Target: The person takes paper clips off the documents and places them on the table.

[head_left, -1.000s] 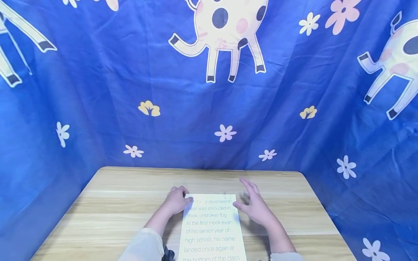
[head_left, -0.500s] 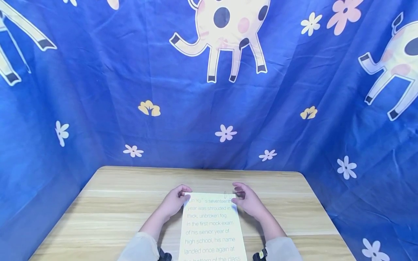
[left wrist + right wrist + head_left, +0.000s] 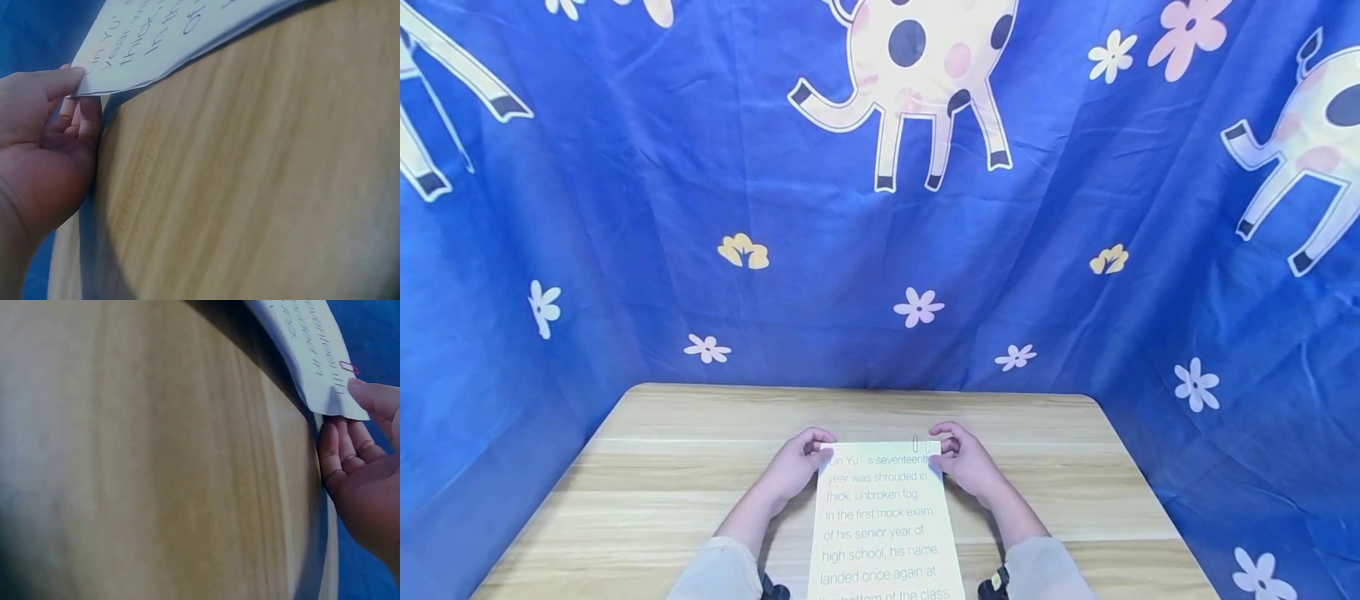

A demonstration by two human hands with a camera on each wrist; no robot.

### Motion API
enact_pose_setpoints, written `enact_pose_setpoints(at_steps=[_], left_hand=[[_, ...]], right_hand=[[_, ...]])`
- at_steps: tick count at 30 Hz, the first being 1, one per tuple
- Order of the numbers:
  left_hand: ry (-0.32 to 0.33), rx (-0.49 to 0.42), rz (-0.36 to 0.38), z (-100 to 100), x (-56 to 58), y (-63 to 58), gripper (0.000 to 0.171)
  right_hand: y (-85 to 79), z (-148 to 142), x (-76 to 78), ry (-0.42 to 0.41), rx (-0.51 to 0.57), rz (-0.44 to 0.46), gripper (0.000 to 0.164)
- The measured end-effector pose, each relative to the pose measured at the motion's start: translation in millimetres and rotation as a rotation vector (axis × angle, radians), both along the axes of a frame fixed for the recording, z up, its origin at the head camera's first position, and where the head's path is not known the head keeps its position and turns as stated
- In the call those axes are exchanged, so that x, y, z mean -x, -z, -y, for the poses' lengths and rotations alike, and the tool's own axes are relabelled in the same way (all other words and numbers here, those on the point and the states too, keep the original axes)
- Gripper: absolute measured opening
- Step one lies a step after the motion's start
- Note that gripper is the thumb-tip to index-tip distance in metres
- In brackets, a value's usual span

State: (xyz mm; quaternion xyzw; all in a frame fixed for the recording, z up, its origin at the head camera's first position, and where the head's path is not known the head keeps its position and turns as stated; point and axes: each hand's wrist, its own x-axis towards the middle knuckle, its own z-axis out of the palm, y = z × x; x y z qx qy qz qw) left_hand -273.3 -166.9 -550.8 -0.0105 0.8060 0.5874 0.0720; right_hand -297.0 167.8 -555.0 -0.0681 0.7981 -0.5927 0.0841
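Printed paper [image 3: 880,525] lies lengthwise at the front middle of the table, with large lines of English text; its lower end is cut off by the frame. Layered edges in the left wrist view suggest more than one sheet [image 3: 144,53]. My left hand [image 3: 793,465] pinches the top left corner, thumb on the print and fingers underneath. At the top right corner my right hand [image 3: 970,467] pinches likewise, its thumb on the face of the paper. Close to that thumb, a paper clip [image 3: 915,443] sits on the top edge, looking red in the right wrist view. A paler clip [image 3: 928,447] is beside it.
The wood-grain table [image 3: 662,475] has rounded far corners. Behind it and along both sides hangs a blue curtain [image 3: 820,317] printed with flowers and spotted animals. Dark wrist devices [image 3: 992,585] show at both cuffs.
My right hand has come in from beside the paper and now pinches its top right corner. The left hand has shifted slightly at its corner. The paper's top edge sits slightly higher in the head view.
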Motion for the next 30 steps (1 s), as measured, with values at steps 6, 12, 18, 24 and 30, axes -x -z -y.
enact_pose_setpoints(at_steps=[6, 12, 18, 24, 30], left_hand=[[0.0, 0.009, 0.006, -0.5, -2.1, -1.5, 0.02], [0.004, 0.011, 0.012, -1.3, -3.9, -2.9, 0.021], [-0.003, -0.003, 0.015, -1.9, -4.2, -3.6, 0.021], [-0.005, 0.016, 0.012, -1.6, -3.8, -3.1, 0.022], [-0.007, 0.028, 0.001, -1.1, -3.5, -0.6, 0.022]], right_hand=[[2.1, 5.2, -0.9, 0.015, 0.04, -0.039, 0.039], [4.3, 7.1, -0.1, 0.048, -0.008, -0.103, 0.033], [5.7, 6.8, 1.4, 0.061, -0.117, -0.181, 0.031], [4.8, 5.9, 0.6, 0.062, -0.18, -0.212, 0.03], [4.3, 6.1, -0.1, 0.078, -0.201, -0.227, 0.028]])
